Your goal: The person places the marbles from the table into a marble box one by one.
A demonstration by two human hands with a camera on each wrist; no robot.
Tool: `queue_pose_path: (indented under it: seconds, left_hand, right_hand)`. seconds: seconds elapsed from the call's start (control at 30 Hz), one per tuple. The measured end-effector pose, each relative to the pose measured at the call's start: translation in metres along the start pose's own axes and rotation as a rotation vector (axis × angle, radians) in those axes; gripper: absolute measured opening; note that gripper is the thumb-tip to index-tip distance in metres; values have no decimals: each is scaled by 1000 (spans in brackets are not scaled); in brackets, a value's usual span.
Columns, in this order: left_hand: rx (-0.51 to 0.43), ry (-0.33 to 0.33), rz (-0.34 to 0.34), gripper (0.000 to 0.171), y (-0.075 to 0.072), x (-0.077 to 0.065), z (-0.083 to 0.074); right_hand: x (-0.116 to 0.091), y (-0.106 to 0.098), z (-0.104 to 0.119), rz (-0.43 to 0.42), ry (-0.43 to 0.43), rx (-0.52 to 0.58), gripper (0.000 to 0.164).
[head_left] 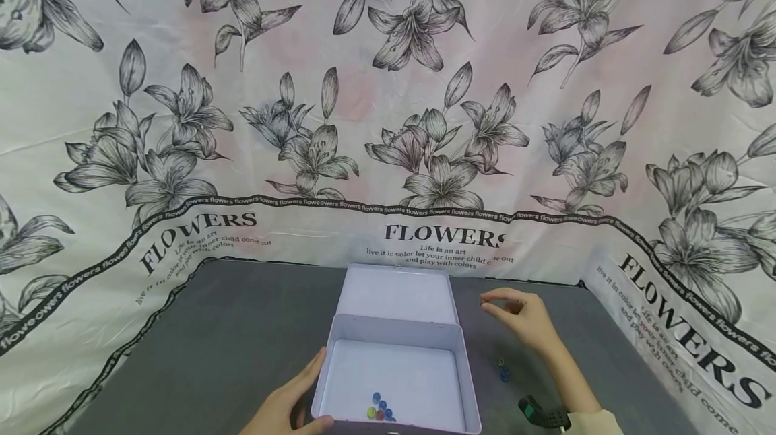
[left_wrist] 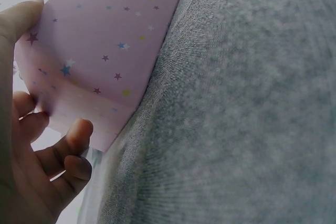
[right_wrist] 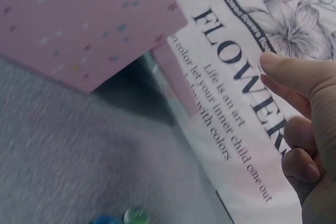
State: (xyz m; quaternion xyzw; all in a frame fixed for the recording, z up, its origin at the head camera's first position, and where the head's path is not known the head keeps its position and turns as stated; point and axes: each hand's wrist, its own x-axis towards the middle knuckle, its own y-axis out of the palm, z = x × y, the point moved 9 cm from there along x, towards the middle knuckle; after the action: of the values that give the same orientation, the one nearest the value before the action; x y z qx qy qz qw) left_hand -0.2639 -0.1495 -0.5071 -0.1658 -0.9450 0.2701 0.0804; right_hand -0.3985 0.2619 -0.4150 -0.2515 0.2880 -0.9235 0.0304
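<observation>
A metal box [head_left: 397, 381] with a white inside stands with its lid [head_left: 397, 293] swung back. Outside it is pink with small stars, as the left wrist view shows. Several glass marbles, blue, yellow-green and red [head_left: 380, 415], lie by its front wall. My left hand [head_left: 291, 401] grips the front left corner, thumb at the front and fingers along the side. To the right of the box my right hand [head_left: 523, 317] is raised, thumb and forefinger pinching a small marble mostly hidden by the fingertips. Below that hand, a green marble [right_wrist: 137, 216] and blue marbles [head_left: 504, 374] lie on the table.
A grey cloth [head_left: 242, 334] covers the table. Behind it and along both sides hangs a white curtain [head_left: 339, 233] printed with flowers and lettering. A dark band with a green face [head_left: 536, 413] is on the right wrist.
</observation>
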Motion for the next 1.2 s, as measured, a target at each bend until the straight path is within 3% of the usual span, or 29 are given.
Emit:
queue_pose_path:
  seconds: [0.63, 1.0, 1.2]
  left_hand:
    - [8, 36, 7, 91, -1, -2, -2]
    - [16, 30, 6, 90, 0, -2, -3]
    - [14, 19, 12, 92, -1, -1, -2]
  right_hand:
    - [35, 20, 34, 27, 16, 61, 23]
    - [58, 50, 69, 130, -32, 148, 19]
    - [64, 69, 83, 157, -73, 119, 19]
